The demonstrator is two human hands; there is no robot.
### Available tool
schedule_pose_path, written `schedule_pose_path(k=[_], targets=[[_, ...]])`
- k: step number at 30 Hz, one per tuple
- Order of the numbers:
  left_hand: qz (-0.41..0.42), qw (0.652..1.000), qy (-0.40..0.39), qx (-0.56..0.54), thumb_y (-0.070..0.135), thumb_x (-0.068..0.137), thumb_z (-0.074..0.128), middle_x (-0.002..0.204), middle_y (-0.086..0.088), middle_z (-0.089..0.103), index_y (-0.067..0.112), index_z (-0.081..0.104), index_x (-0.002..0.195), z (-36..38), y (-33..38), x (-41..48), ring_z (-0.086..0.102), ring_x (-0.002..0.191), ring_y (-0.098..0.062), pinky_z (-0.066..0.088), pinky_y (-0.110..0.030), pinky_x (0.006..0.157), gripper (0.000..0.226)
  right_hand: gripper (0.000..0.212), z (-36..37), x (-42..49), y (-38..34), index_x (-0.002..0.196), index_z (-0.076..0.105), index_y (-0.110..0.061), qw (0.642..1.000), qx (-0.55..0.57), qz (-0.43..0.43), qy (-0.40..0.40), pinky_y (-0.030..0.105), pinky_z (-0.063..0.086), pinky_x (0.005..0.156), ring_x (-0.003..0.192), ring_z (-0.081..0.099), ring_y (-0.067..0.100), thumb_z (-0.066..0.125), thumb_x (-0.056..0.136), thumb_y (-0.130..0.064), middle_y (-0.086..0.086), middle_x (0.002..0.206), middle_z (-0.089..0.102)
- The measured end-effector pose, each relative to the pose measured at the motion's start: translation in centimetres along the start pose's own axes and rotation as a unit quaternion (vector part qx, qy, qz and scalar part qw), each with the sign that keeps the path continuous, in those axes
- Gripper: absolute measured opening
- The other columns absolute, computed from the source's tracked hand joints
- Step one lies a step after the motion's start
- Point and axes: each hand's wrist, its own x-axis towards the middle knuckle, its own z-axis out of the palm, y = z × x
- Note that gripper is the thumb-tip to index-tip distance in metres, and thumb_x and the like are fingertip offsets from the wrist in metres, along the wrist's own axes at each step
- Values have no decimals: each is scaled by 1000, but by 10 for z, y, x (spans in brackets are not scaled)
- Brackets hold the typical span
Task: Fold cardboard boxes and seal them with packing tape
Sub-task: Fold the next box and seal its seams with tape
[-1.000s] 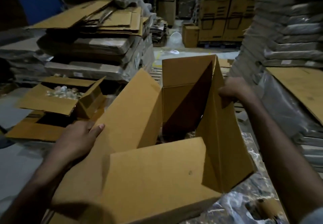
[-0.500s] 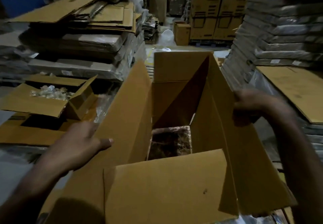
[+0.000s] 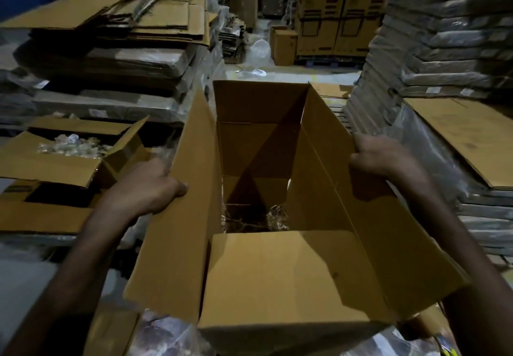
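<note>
All round, flattened cardboard stacks point(image 3: 111, 22) are piled; the cardboard box point(image 3: 277, 278) is held up in the middle, squared open, bottom not yet folded shut. Likely light but floppy, so it's best taken at the side flaps point(image 3: 177, 230) near the creases. The left hand point(image 3: 147, 189) is curled over the left flap edge, the right hand point(image 3: 380, 158) over the right one, both grips closed on cardboard.

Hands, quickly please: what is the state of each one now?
Left hand: closed, grips the box at its left edge.
Right hand: closed, grips the box at its right edge.
</note>
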Motion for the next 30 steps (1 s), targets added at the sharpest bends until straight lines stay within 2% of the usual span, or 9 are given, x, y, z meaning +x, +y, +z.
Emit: schedule_pose_path(k=[2,4,6,10,14,20,23,26,30], targets=[[20,998,20,52,25,98,69,103,-12,69,7,68,114,3,12,12,67,89,-29,55,-40,75,24,39,4,10,-10,137,48,-16,1000,-21,0,21,53,49,100,115,58,34,52,103,-34,14,120,59],[45,993,49,98,16,96,64,87,-12,69,5,68,96,9,26,28,68,75,-27,53,-35,60,11,39,10,18,-20,137,49,-14,998,-21,-10,58,52,49,99,109,60,32,52,103,-33,12,110,59],[49,987,85,124,10,95,58,72,-9,63,8,60,77,21,37,47,62,61,-21,41,-29,47,18,37,14,26,-26,135,52,-13,996,-9,-11,92,45,49,89,98,59,28,52,104,-33,8,99,57],[54,980,121,146,18,102,52,68,-3,59,13,59,66,68,12,94,53,57,-15,41,-26,53,36,28,23,46,-30,118,59,-9,992,42,14,114,38,45,77,92,58,28,53,101,-30,10,99,60],[26,990,84,115,19,101,54,80,-5,58,12,59,85,103,-43,103,45,57,-13,34,-28,50,18,37,48,63,-30,129,55,-13,990,115,38,77,38,43,77,101,61,35,51,95,-27,16,119,65],[-6,987,55,149,22,98,63,104,-16,69,7,65,100,53,-58,106,66,94,-34,46,-33,71,15,28,41,86,-30,119,57,-10,990,115,27,80,37,50,73,84,60,27,56,95,-24,11,101,61],[14,983,88,159,21,97,65,88,-12,64,12,57,91,13,-43,91,61,81,-30,40,-33,63,13,28,34,95,-36,117,58,-9,994,64,-3,93,41,56,80,96,66,31,56,97,-28,8,100,64],[39,981,120,149,22,97,65,88,-11,64,15,64,96,-9,-29,79,61,82,-30,43,-35,67,7,31,42,94,-39,124,54,-13,995,-20,-32,96,37,44,77,107,62,32,54,99,-32,11,109,61],[45,980,138,138,24,98,64,88,-8,63,9,65,100,6,-24,86,56,72,-22,40,-33,61,15,33,85,87,-25,128,52,-14,996,-29,-17,78,39,52,76,92,61,26,54,100,-32,8,100,62]])
